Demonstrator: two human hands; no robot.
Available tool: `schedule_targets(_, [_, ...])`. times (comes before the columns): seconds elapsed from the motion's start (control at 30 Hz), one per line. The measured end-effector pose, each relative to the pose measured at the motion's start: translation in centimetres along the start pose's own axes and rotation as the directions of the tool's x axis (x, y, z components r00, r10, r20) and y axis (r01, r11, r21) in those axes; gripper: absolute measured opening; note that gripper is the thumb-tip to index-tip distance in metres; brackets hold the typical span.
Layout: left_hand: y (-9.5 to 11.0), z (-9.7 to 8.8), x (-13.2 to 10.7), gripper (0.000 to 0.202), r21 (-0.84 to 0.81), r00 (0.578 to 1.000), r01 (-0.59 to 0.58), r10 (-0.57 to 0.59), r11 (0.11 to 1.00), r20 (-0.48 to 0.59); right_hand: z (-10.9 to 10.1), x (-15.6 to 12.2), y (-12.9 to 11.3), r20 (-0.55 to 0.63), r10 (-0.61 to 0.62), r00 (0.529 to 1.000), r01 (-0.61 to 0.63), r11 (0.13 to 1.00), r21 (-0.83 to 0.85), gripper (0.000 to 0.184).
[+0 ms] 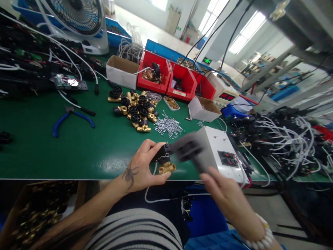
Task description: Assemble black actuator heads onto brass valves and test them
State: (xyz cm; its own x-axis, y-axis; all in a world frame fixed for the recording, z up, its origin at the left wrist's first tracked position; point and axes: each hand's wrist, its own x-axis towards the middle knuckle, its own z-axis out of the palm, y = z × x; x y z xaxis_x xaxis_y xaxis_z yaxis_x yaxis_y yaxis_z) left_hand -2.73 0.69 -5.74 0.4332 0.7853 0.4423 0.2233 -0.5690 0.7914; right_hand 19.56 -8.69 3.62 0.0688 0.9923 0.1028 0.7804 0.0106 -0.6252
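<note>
My left hand (147,163) is closed around a brass valve fitting (167,168) with a black housing (161,152) on top, holding it at the table's front edge. A thin metal clip shows on the black part, and a white cable trails down from it. My right hand (226,191) grips the handle of a dark hammer-shaped tool (187,147), smeared by motion. The tool's head is close to the black housing; I cannot tell whether they touch. Beyond the hands lie a pile of silver spring clips (168,126) and a heap of brass fittings with black caps (139,109).
Blue-handled pliers (71,116) lie on the green table (31,152) at left. Red bins (154,74), a white carton (122,72) and a small tray (171,103) stand behind. A white switch box (214,146) and tangled cables (291,135) are at right.
</note>
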Motion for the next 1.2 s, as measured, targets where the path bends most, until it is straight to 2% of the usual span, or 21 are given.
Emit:
schedule_targets(0.03, [0.0,0.0,0.0,0.064,-0.002,1.000,0.005,-0.005,1.000,0.003,0.0,0.0,0.0,0.099,-0.004,0.995,0.010,0.998,-0.064,0.047])
schedule_targets(0.07, [0.0,0.0,0.0,0.064,-0.001,1.000,0.009,-0.009,1.000,0.007,-0.1,0.1,0.0,0.145,0.000,0.989,0.014,0.996,-0.092,0.047])
schedule_targets(0.1, [0.0,0.0,0.0,0.065,0.001,1.000,0.012,-0.012,1.000,0.009,-0.2,0.1,-0.1,0.124,0.007,0.992,0.002,0.997,-0.079,0.046])
schedule_targets(0.2, [0.0,0.0,0.1,0.063,0.012,1.000,0.014,-0.014,1.000,0.007,-0.4,0.0,-0.3,-0.137,0.024,0.990,-0.012,0.996,0.090,0.043])
schedule_targets(0.23, [0.0,0.0,0.1,0.063,0.014,1.000,0.012,-0.012,1.000,0.005,-0.4,0.0,-0.3,-0.172,0.018,0.985,0.002,0.994,0.112,0.043])
schedule_targets(0.27, [0.0,0.0,0.1,0.063,0.014,1.000,0.011,-0.011,1.000,0.002,-0.3,0.0,-0.4,-0.148,0.003,0.989,0.011,0.996,0.091,0.043])
schedule_targets(0.37, [0.0,0.1,0.2,0.064,0.002,1.000,0.007,-0.007,1.000,0.002,0.1,0.3,-0.2,0.125,-0.028,0.992,0.041,0.994,-0.104,0.046])
schedule_targets(0.4, [0.0,0.0,0.2,0.064,-0.003,1.000,0.007,-0.007,1.000,0.002,0.0,0.3,-0.1,0.170,-0.019,0.985,0.043,0.989,-0.142,0.046])
schedule_targets(0.43, [0.0,0.0,0.2,0.064,-0.006,1.000,0.009,-0.009,1.000,0.004,-0.1,0.2,0.1,0.153,-0.013,0.988,0.035,0.989,-0.145,0.046])
schedule_targets(0.53, [0.0,0.0,0.2,0.063,0.003,1.000,0.011,-0.011,1.000,0.007,-0.3,-0.1,0.4,-0.071,-0.003,0.997,0.000,0.999,-0.045,0.045])
schedule_targets(0.57, [0.0,0.1,0.2,0.063,0.008,1.000,0.010,-0.010,1.000,0.003,-0.2,-0.1,0.5,-0.100,0.000,0.995,-0.004,0.999,-0.032,0.045])
schedule_targets(0.6, [0.0,0.1,0.2,0.064,0.009,1.000,0.008,-0.008,1.000,-0.002,0.1,-0.1,0.6,-0.079,-0.003,0.997,-0.001,0.999,-0.044,0.045])
schedule_targets(0.7, [-0.1,0.2,0.1,0.066,0.001,1.000,0.018,-0.018,1.000,-0.012,0.8,0.2,0.5,0.122,-0.004,0.993,0.020,0.992,-0.127,0.046])
schedule_targets(0.73, [-0.1,0.2,0.0,0.066,-0.006,0.999,0.029,-0.029,1.000,-0.014,0.9,0.5,0.4,0.149,0.005,0.989,0.014,0.992,-0.125,0.045])
schedule_targets(0.83, [0.3,0.4,-0.3,0.063,-0.084,0.996,0.087,-0.089,0.993,-0.017,1.1,1.4,-0.2,0.106,0.031,0.994,-0.036,0.998,0.054,0.032])
schedule_targets(0.87, [0.5,0.4,-0.4,0.058,-0.120,0.993,0.107,-0.111,0.987,-0.027,1.3,1.7,-0.4,0.129,0.035,0.991,-0.053,0.989,0.141,0.033])
schedule_targets(0.93, [0.7,0.6,-0.6,0.047,-0.177,0.988,0.136,-0.147,0.975,-0.052,1.9,2.5,-0.6,0.247,0.022,0.969,-0.090,0.959,0.268,0.051])
schedule_targets(1.0, [0.8,0.7,-0.6,0.043,-0.177,0.984,0.155,-0.168,0.972,-0.061,2.9,3.3,-0.4,0.351,-0.024,0.936,-0.089,0.949,0.302,0.056])
schedule_targets(1.13, [0.5,0.7,-0.6,0.051,-0.150,0.984,0.150,-0.162,0.977,-0.072,4.7,4.8,0.7,0.364,-0.152,0.919,0.027,0.945,0.327,0.058])
schedule_targets(1.2, [0.3,0.6,-0.6,0.056,-0.169,0.987,0.124,-0.140,0.978,-0.082,5.0,5.3,1.2,0.364,-0.177,0.915,0.047,0.939,0.341,0.059])
